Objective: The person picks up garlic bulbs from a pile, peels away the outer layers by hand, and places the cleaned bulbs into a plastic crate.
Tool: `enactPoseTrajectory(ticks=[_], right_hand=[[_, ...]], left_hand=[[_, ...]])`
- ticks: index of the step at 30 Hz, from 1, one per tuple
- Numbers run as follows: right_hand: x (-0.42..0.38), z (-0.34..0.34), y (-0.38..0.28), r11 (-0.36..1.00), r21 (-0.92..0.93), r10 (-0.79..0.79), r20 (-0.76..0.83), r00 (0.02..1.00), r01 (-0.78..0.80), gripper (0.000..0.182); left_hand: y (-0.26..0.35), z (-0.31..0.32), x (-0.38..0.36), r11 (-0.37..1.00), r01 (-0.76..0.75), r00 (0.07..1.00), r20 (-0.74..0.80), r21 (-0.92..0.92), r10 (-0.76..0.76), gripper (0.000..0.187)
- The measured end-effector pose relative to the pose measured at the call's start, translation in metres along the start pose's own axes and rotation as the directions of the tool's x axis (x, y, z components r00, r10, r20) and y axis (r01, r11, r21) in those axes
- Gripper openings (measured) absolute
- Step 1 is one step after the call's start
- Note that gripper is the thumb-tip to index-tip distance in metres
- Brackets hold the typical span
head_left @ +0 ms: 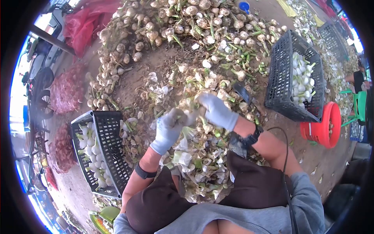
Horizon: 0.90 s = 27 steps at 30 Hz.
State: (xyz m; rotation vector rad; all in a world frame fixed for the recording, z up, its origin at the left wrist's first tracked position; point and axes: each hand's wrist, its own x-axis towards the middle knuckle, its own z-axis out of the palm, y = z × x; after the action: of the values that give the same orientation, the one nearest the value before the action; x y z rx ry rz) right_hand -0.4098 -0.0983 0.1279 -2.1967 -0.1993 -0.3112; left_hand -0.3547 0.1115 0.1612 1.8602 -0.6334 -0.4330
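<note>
In white gloves, both my hands are close together over a heap of garlic peels (202,160) between my knees. My left hand (168,128) is closed around a whitish garlic bulb (189,117), blurred and partly hidden by the fingers. Just to its right, my right hand (218,111) has its fingers bent and pressed together at the bulb's side; what they pinch is too smeared to make out. Loose unpeeled garlic bulbs (208,82) lie just beyond the hands. A dark flat-bladed tool (243,93) rests on them, right of my right hand.
A black crate (111,142) of cleaned white garlic stands at left, tilted; another crate (279,74) of it is at right. Beside that are a red bucket (333,126) and green chair (360,105). A large garlic pile (187,23) spreads ahead. Red net sacks (68,89) lie left.
</note>
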Motion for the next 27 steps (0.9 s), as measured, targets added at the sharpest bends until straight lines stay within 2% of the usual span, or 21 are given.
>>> enactPoseTrajectory(ticks=[1, 3, 4, 6, 7, 8, 9, 10, 11, 13, 15, 16, 17, 18, 19, 20, 21, 22, 24, 25, 27], right_hand=[[0.01, -0.005, 0.006, 0.994, -0.058, 0.096, -0.017, 0.995, -0.096, 0.016], [0.025, -0.016, 0.023, 0.988, -0.153, 0.013, -0.153, 0.988, -0.036, 0.014], [0.021, -0.019, 0.027, 0.987, -0.156, 0.014, -0.156, 0.988, -0.039, 0.014], [0.016, -0.03, 0.034, 0.96, -0.14, 0.243, -0.013, 0.97, -0.243, 0.015], [0.01, -0.035, 0.024, 0.872, 0.009, 0.478, 0.204, 0.854, -0.49, 0.016], [-0.003, -0.039, 0.011, 0.693, 0.088, 0.616, 0.442, 0.651, -0.715, 0.016], [-0.027, -0.039, 0.017, 0.759, 0.251, 0.289, 0.697, 0.657, -0.601, 0.022], [-0.054, -0.033, 0.02, 0.594, 0.457, 0.076, 0.787, 0.613, -0.661, 0.028], [-0.07, -0.024, 0.019, 0.597, 0.573, -0.143, 0.764, 0.629, -0.561, 0.039], [-0.082, -0.03, -0.012, 0.312, 0.593, -0.323, 0.801, 0.505, -0.742, 0.064], [-0.08, -0.023, -0.003, 0.562, 0.534, -0.281, 0.841, 0.462, -0.632, 0.077], [-0.075, -0.017, 0.003, 0.57, 0.535, -0.28, 0.84, 0.464, -0.624, 0.077], [-0.07, -0.007, 0.01, 0.877, 0.349, -0.041, 0.74, 0.672, -0.33, 0.082], [-0.064, 0.001, 0.011, 0.997, -0.02, 0.08, 0.496, 0.865, -0.081, 0.089], [-0.038, -0.007, -0.02, 0.686, 0.598, 0.126, 0.462, 0.878, -0.413, 0.099], [-0.029, 0.008, 0.003, 0.365, 0.761, 0.263, 0.468, 0.844, -0.536, 0.1], [-0.013, -0.007, -0.02, 0.363, 0.799, 0.276, 0.399, 0.875, -0.479, 0.099], [-0.007, 0.001, -0.021, 0.425, 0.806, 0.265, 0.324, 0.908, -0.411, 0.087], [0.003, 0.01, -0.026, 0.486, 0.808, 0.25, 0.235, 0.939, -0.332, 0.076], [0.005, 0.01, -0.03, 0.413, 0.857, 0.219, 0.234, 0.947, -0.308, 0.062], [0.004, -0.004, -0.044, 0.336, 0.898, 0.192, 0.229, 0.954, -0.283, 0.049]], left_hand=[[0.001, -0.001, -0.002, 0.982, -0.171, 0.982, 0.094, 0.086, 0.163, 0.013], [0.006, -0.005, -0.007, 0.976, 0.038, 0.998, 0.064, -0.214, -0.025, 0.021], [0.01, -0.011, -0.009, 0.956, -0.003, 0.999, 0.048, -0.293, 0.017, 0.02], [0.012, -0.026, -0.011, 0.918, -0.069, 0.997, -0.003, -0.391, 0.074, 0.018], [0.0, -0.031, -0.011, 0.916, -0.125, 0.992, -0.068, -0.382, 0.107, 0.024], [-0.014, -0.037, -0.011, 0.807, -0.103, 0.994, -0.095, -0.581, 0.058, 0.019], [-0.023, -0.043, -0.011, 0.655, -0.09, 0.994, -0.113, -0.75, 0.007, 0.015], [-0.003, -0.043, -0.013, 0.52, -0.035, 0.989, -0.104, -0.853, -0.104, 0.016], [-0.036, -0.046, -0.015, 0.473, 0.028, 0.958, -0.112, -0.88, -0.265, 0.02], [-0.032, -0.052, -0.011, 0.347, 0.092, 0.973, 0.011, -0.933, -0.23, 0.027], [-0.068, -0.053, -0.009, 0.303, 0.049, 0.993, 0.014, -0.952, -0.117, 0.034], [-0.066, -0.049, -0.008, 0.101, 0.087, 0.98, 0.067, -0.991, -0.19, 0.034], [-0.064, -0.044, -0.007, -0.109, 0.116, 0.958, 0.14, -0.987, -0.25, 0.036], [-0.048, -0.038, -0.006, -0.083, 0.145, 0.964, 0.16, -0.986, -0.214, 0.036], [-0.048, -0.035, -0.006, -0.086, 0.151, 0.964, 0.166, -0.985, -0.21, 0.036], [-0.05, -0.032, -0.007, -0.101, 0.215, 0.962, 0.228, -0.971, -0.148, 0.037], [-0.051, -0.03, -0.008, -0.112, 0.28, 0.953, 0.29, -0.953, -0.09, 0.038], [-0.037, -0.024, -0.009, 0.01, 0.265, 0.929, 0.253, -0.964, -0.271, 0.038], [-0.045, -0.023, -0.005, 0.089, 0.303, 0.939, 0.282, -0.949, -0.194, 0.036], [-0.049, -0.023, -0.004, 0.164, 0.327, 0.943, 0.311, -0.931, -0.118, 0.035], [-0.055, -0.02, -0.005, 0.221, 0.29, 0.948, 0.248, -0.931, -0.199, 0.03]])
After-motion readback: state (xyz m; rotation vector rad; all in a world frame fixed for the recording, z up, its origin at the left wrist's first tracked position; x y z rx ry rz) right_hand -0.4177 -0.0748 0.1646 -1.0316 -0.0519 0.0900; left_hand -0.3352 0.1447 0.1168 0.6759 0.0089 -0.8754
